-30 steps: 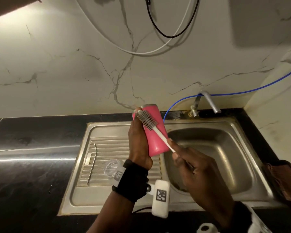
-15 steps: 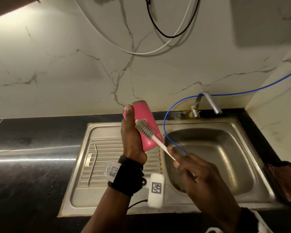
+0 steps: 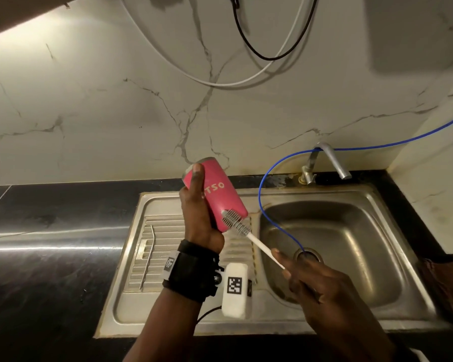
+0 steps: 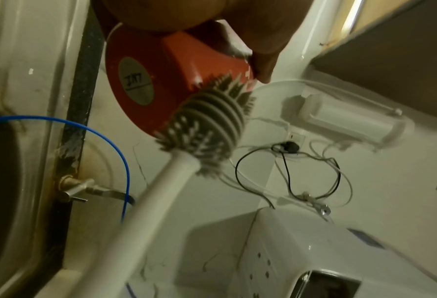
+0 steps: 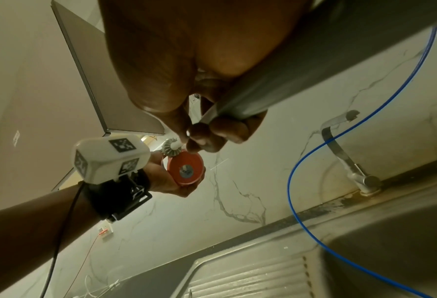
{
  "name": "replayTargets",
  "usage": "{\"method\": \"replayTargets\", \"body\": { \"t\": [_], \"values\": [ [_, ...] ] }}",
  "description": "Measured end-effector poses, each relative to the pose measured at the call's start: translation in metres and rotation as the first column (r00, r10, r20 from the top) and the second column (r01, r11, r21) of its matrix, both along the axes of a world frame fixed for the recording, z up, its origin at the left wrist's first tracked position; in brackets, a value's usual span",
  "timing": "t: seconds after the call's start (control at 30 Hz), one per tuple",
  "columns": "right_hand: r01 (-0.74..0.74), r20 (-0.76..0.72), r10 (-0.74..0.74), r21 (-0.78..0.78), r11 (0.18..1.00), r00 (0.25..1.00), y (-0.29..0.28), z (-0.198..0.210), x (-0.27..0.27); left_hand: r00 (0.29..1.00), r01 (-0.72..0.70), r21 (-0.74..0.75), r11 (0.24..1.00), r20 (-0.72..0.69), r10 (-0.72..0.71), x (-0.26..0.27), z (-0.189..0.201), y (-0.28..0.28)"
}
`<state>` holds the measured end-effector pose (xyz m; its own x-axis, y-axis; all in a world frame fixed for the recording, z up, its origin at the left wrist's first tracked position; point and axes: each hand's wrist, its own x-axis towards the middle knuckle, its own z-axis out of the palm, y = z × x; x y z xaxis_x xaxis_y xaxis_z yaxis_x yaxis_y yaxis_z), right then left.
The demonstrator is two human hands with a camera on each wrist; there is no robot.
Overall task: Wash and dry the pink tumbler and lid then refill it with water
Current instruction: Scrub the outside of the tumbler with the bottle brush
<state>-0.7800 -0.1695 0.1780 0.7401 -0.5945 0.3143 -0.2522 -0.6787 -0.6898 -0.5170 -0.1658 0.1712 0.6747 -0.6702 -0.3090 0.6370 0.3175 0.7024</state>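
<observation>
A person stands at a stainless steel sink (image 3: 392, 262) set into a black stone bench (image 3: 50, 231), seen from above. The left hand (image 3: 198, 218) is wrapped around a pink metal tumbler (image 3: 220, 194), holding it in the air above the ribbed draining board (image 3: 162, 246), just left of the sink basin. The tumbler is tilted, its base pointing down and to the right, its other end up and to the left against the marble wall behind. White letters run across its side. A round silver sticker on the base shows in the left wrist view.

The right hand (image 3: 322, 288) grips the white handle of a bottle brush with grey bristles (image 3: 236, 222), fingers curled round the handle over the basin. The bristle head presses against the tumbler's side right at the base edge.

A bent metal straw (image 3: 148, 254) lies on the draining board, left of the left wrist. A thin blue hose (image 3: 262, 194) loops from the right wall, past the silver tap (image 3: 330, 160) at the back of the sink, and down to the drain (image 3: 307, 257). Black and white cables (image 3: 267, 58) hang in loops on the wall above. A brown object (image 3: 447, 286), too dark to identify, sits at the right edge of the bench. Both wrists wear black straps carrying white camera units with square printed markers.
</observation>
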Motion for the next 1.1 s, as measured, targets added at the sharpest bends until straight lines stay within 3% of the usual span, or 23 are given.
{"method": "replayTargets", "body": {
  "t": [0.17,0.37,0.57,0.8,0.97,1.1],
  "values": [
    [0.048,0.025,-0.049,0.019,0.999,0.998,-0.005,0.001,0.02,0.997,0.063,0.067,0.996,0.04,-0.066,-0.022,-0.001,-0.004],
    [0.034,0.015,-0.035,0.025,0.999,0.999,0.0,0.001,0.001,1.0,-0.004,-0.009,1.0,-0.003,0.004,-0.002,0.009,-0.002],
    [0.115,0.105,-0.11,-0.042,0.993,0.988,-0.01,0.008,0.02,0.992,0.129,0.024,0.991,-0.005,-0.129,-0.036,0.008,0.0],
    [0.068,0.086,-0.069,0.013,0.998,0.994,0.0,0.001,-0.003,0.999,0.046,-0.039,0.998,0.009,-0.045,-0.014,0.024,0.003],
    [0.153,0.137,-0.153,0.008,0.988,0.979,-0.011,0.011,0.024,0.989,0.144,-0.006,0.989,0.034,-0.144,-0.04,0.024,0.002],
    [0.133,0.129,-0.134,0.014,0.991,0.983,-0.006,0.008,0.021,0.994,0.108,-0.052,0.993,0.007,-0.108,-0.029,0.029,0.004]
  ]
}}
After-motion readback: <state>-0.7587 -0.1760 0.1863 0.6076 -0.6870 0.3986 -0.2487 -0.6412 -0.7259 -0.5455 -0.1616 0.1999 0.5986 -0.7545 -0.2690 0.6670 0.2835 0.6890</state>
